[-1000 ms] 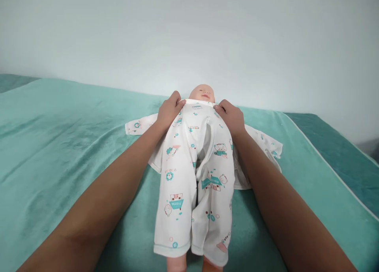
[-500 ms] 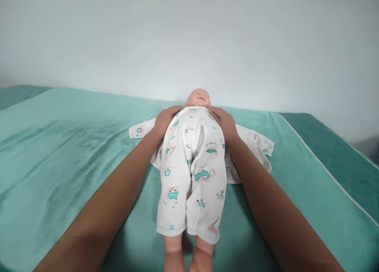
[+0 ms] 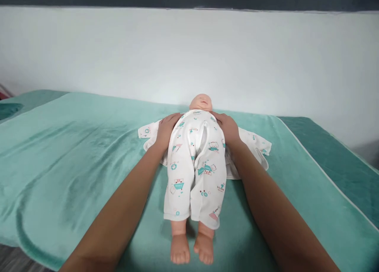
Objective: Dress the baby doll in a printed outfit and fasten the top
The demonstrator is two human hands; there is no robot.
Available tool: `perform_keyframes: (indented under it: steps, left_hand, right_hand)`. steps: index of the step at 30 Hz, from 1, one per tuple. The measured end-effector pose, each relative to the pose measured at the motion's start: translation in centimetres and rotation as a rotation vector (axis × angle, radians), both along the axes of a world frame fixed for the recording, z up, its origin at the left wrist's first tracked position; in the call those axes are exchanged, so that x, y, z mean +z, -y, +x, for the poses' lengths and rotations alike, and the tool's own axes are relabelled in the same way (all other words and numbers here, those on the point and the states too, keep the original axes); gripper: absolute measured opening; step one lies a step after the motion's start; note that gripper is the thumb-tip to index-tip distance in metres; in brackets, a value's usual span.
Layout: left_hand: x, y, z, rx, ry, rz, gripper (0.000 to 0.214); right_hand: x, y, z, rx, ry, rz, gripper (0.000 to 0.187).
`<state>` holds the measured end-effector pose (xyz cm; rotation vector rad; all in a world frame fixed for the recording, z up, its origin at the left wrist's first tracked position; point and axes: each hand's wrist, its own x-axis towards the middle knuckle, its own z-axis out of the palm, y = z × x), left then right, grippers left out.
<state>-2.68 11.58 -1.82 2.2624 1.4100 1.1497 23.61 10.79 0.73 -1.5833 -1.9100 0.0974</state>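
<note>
A baby doll (image 3: 201, 103) lies on its back on a teal blanket (image 3: 74, 145), head towards the wall and bare feet (image 3: 191, 250) towards me. White printed trousers (image 3: 195, 165) cover it from chest to ankles. An open white printed top (image 3: 256, 145) lies spread beneath it. My left hand (image 3: 166, 128) rests on the doll's left side at the trousers' upper edge, fingers curled on the cloth. My right hand (image 3: 227, 126) does the same on the other side.
A pale wall (image 3: 189, 55) runs close behind the doll's head. The blanket's rounded edge (image 3: 26, 240) drops off at the lower left over a grey floor. A darker teal cover (image 3: 340, 153) shows at the right, past a white seam.
The view has pulled back, so the doll's feet now show in full. Both hands slid slightly down from the collar to the doll's sides, still at the trousers' top.
</note>
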Motion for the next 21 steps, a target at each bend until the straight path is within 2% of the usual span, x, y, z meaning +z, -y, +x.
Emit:
perform_keyframes:
  steps: [4,8,11,13,15,17,21]
  left_hand:
    - [0.7,-0.3,0.0,-0.01,-0.091,0.019,0.044]
    - [1.3,-1.2,0.1,-0.066,-0.068,-0.002,0.041]
    - [1.4,-1.6,0.2,-0.083,0.013,-0.01,0.035]
    - [1.1,-1.2,0.2,-0.066,0.113,-0.005,0.035]
    - [0.8,-0.3,0.2,-0.022,0.238,-0.002,0.04]
    - [0.6,1.2,0.1,0.043,0.356,0.008,0.046]
    - [0.3,6.9,-0.5,0.146,0.495,0.031,0.047]
  right_hand:
    - [0.3,-0.8,0.3,0.043,0.077,-0.036,0.044]
    - [0.2,-1.2,0.5,0.053,0.046,-0.01,0.042]
    - [-0.1,-0.6,0.1,0.051,-0.109,0.037,0.038]
    - [-0.1,0.4,-0.5,0.074,-0.349,0.057,0.037]
    - [0.1,2.2,-1.4,0.117,-0.625,0.037,0.039]
    - [0.4,5.1,-2.5,0.146,-0.78,0.0,0.041]
    - [0.2,14.2,-4.4,0.157,-0.758,-0.008,0.039]
